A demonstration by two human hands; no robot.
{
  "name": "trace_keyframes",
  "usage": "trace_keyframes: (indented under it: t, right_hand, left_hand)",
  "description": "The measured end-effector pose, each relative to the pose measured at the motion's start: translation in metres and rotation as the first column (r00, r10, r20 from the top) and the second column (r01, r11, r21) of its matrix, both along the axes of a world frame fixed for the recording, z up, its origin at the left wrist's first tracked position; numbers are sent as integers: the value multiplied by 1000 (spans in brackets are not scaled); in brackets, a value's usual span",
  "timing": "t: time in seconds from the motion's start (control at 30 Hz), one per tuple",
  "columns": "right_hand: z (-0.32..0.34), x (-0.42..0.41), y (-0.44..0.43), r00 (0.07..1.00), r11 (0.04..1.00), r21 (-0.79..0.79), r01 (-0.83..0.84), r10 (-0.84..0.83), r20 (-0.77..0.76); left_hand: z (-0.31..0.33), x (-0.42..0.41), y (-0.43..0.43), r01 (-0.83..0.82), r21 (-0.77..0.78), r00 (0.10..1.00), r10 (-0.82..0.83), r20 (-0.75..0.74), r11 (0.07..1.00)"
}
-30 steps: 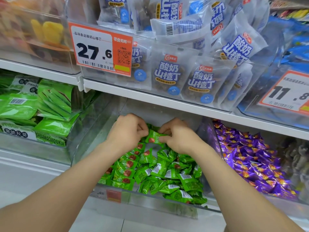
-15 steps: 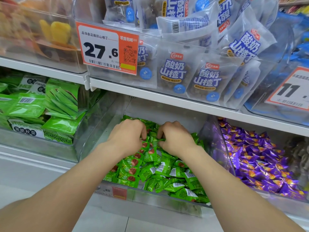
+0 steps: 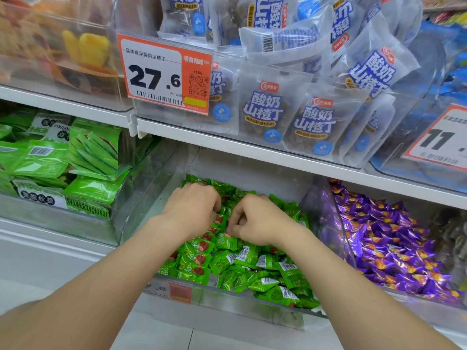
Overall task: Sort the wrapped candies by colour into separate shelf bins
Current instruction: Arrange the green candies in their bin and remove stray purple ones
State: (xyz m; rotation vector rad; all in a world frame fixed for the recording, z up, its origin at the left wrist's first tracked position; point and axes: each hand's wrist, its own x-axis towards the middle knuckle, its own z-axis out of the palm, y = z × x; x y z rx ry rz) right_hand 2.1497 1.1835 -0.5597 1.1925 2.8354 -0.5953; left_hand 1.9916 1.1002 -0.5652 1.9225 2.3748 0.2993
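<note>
Candies (image 3: 252,261) fill the bin (image 3: 227,301); I curl left hand (image 3: 192,208) and right hand (image 3: 257,221) in, likely hunting strays; grip I cannot tell.

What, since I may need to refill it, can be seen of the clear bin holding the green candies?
The clear bin is a see-through plastic trough on the lower shelf, between green snack packs and purple candies. Its low front wall bears a red label. Green candies lie in it, heaped toward its front right. The left hand and right hand dig into the pile, fingers curled.
</note>
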Motion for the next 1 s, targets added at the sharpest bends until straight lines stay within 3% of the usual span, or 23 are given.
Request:
trace_keyframes:
  t: [0.1, 0.27, 0.5, 0.67, 0.87, 0.93, 1.0]
  right_hand:
    - [3, 3, 3, 998, 996, -80, 36, -40, -46]
    - [-1, 7, 0, 989, 994, 102, -26, 10, 150]
    - [14, 22, -1, 932, 986, 156, -60, -1, 363]
    - [22, 24, -11, 872, 986, 156, -64, -21, 489]
    - [30, 36, -8, 936, 997, 65, -39, 13, 353]
    - [33, 42, -5, 976, 999, 34, -15, 7, 218]
    - [35, 45, -3, 1000, 994, -112, 10, -12, -18]
  left_hand:
    - [2, 1, -1, 20, 23, 999, -21, 30, 1000]
    - [2, 1, -5, 122, -6, 990, -121, 68, 993]
    - [-2, 14, -9, 230, -177, 972, -235, -6, 957]
    - [-4, 22, -6, 212, -160, 974, -223, -52, 964]
    - [-1, 19, -2, 262, -43, 962, -258, 84, 964]
    - [1, 18, 0, 280, 46, 938, -284, 200, 959]
    - [4, 17, 1, 308, 151, 893, -340, 295, 939]
